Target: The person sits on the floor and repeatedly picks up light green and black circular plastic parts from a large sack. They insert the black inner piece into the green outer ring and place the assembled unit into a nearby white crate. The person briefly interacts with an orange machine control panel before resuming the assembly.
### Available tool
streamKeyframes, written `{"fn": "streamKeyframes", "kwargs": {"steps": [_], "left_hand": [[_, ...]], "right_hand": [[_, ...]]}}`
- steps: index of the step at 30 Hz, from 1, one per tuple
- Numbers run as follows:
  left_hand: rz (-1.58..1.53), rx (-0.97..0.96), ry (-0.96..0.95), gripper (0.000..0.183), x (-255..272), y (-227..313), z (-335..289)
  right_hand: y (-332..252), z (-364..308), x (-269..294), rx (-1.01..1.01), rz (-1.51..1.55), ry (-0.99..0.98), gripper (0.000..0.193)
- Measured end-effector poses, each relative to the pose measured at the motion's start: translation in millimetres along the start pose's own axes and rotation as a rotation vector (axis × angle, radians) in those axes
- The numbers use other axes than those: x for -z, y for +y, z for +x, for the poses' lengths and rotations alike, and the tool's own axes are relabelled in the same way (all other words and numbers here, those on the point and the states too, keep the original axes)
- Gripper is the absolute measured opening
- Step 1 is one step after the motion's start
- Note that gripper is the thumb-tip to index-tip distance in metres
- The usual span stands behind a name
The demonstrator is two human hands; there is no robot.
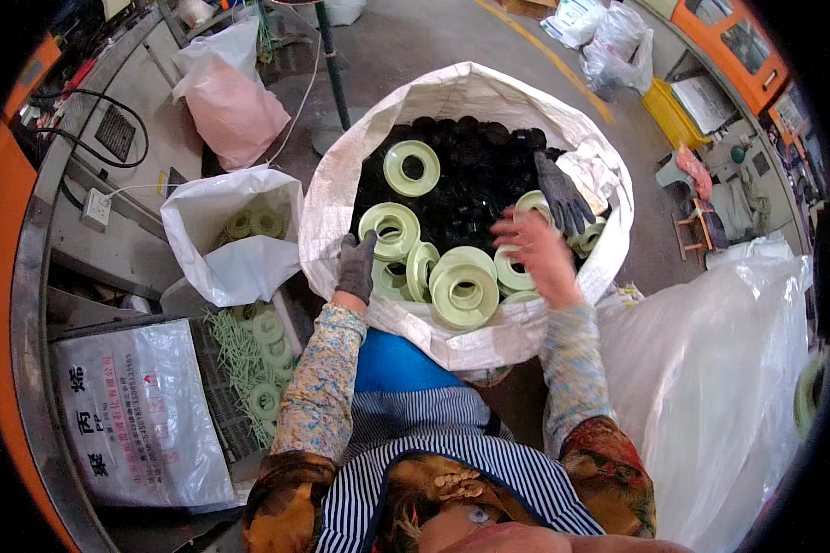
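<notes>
Currently: sorting pale green rings out of the sack

Both hands are at work inside a large white woven sack [470,346] that stands open in front of the person. The sack holds a bed of black parts [470,175] with a cluster of pale green rings [463,290] lying on top, mostly toward the near rim.

Left hand [355,267]: wears a grey glove. It rests at the near-left rim of the sack, touching the edge of one green ring [392,229]. Its fingers are curled against that ring; a full grip cannot be confirmed from this view.

Right hand [537,251]: bare, blurred by motion, fingers spread and open. It hovers over the rings at the near-right side and holds nothing. A loose dark glove [563,198] lies on the parts just beyond it.

Step in hand, as judged: picking green rings off the black parts. The largest ring lies between the two hands, close to the right hand. One more ring [411,168] lies apart, farther back on the black parts.

Next move calls for: closing the open right hand on a ring beneath it, lifting it clear of the neighbours that overlap it.

A smaller white bag [240,267] holding similar rings stands just to the left of the sack
</notes>
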State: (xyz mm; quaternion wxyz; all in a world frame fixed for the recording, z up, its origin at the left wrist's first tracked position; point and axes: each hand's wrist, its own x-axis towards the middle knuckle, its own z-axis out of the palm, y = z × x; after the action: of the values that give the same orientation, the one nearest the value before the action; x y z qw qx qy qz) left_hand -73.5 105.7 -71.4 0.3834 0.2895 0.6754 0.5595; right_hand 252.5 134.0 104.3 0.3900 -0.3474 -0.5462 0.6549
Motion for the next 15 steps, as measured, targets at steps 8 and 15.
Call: {"fn": "streamKeyframes", "kwargs": {"steps": [8,15], "left_hand": [[0.006,0.191,-0.069,0.046,-8,-6,18],[-0.443,-0.041,-0.096,0.039,-5,61,-40]], "right_hand": [[143,125,-35,0.372,-1.835,-0.238,0.019],[75,82,-23,0.345,-1.185,0.088,0.014]]}}
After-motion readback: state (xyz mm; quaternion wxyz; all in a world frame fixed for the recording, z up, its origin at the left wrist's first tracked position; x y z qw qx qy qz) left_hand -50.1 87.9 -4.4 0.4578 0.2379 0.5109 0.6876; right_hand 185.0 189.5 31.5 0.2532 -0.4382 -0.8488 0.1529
